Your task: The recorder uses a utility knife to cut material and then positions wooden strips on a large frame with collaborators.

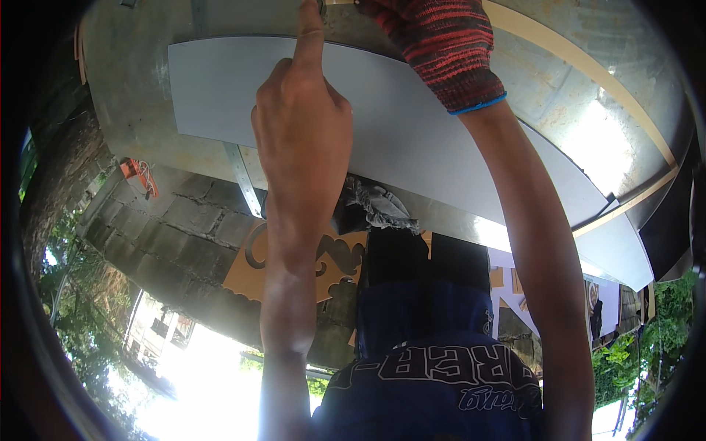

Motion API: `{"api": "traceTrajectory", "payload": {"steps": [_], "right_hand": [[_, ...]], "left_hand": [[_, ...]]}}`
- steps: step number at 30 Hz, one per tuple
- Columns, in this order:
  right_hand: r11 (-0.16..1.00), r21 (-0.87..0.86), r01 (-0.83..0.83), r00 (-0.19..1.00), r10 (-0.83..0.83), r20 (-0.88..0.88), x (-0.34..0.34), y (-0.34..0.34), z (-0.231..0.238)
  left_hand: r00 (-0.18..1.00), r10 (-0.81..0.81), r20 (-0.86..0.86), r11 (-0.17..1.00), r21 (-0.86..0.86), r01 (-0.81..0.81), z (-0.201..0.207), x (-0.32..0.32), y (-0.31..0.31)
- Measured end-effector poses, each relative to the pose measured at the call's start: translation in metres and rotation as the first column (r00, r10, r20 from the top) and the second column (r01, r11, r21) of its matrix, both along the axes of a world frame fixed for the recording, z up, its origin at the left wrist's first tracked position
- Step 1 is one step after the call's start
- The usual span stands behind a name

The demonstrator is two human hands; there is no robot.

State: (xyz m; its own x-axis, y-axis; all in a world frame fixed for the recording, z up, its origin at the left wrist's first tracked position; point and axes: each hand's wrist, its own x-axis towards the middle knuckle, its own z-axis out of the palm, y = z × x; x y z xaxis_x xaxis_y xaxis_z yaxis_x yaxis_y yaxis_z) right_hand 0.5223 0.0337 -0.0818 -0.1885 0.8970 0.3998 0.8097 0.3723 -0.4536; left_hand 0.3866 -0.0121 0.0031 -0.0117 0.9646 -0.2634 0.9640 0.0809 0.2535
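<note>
My bare left hand (303,110) reaches over a smooth grey sheet (213,88), its index finger stretched to the top edge of the view and the other fingers curled under. A small dark thing at that fingertip is too cut off to make out. My right hand (452,55) wears a red and black knitted glove with a blue cuff edge. Its fingers run out of view at the top, so their grip is hidden. Between the hands shows a bit of tan strip (340,2). The sheet lies on a worn metal tabletop (132,95).
A long tan strip (573,55) curves along the right and meets a shorter one (625,200). Below the tabletop are a metal leg (243,180), crumpled grey cloth (379,206), a brown scroll-cut board (246,268), concrete blocks (176,220) and an orange item (138,175).
</note>
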Motion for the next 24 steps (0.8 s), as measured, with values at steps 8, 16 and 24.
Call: {"api": "traceTrajectory", "payload": {"steps": [8,16,24], "right_hand": [[0.998,0.052,0.023,1.000,-0.023,0.010,0.007,-0.001,-0.009],[1.000,-0.007,0.010,0.998,-0.011,-0.056,0.000,0.000,0.003],[1.000,-0.017,0.015,1.000,-0.015,-0.026,0.002,0.000,0.002]], "left_hand": [[0.999,-0.015,-0.042,0.999,-0.042,0.013,0.011,0.024,0.022],[0.998,-0.039,-0.044,0.997,0.063,0.042,0.024,0.027,0.019],[0.997,-0.033,-0.067,0.999,0.012,0.034,0.027,0.031,0.019]]}}
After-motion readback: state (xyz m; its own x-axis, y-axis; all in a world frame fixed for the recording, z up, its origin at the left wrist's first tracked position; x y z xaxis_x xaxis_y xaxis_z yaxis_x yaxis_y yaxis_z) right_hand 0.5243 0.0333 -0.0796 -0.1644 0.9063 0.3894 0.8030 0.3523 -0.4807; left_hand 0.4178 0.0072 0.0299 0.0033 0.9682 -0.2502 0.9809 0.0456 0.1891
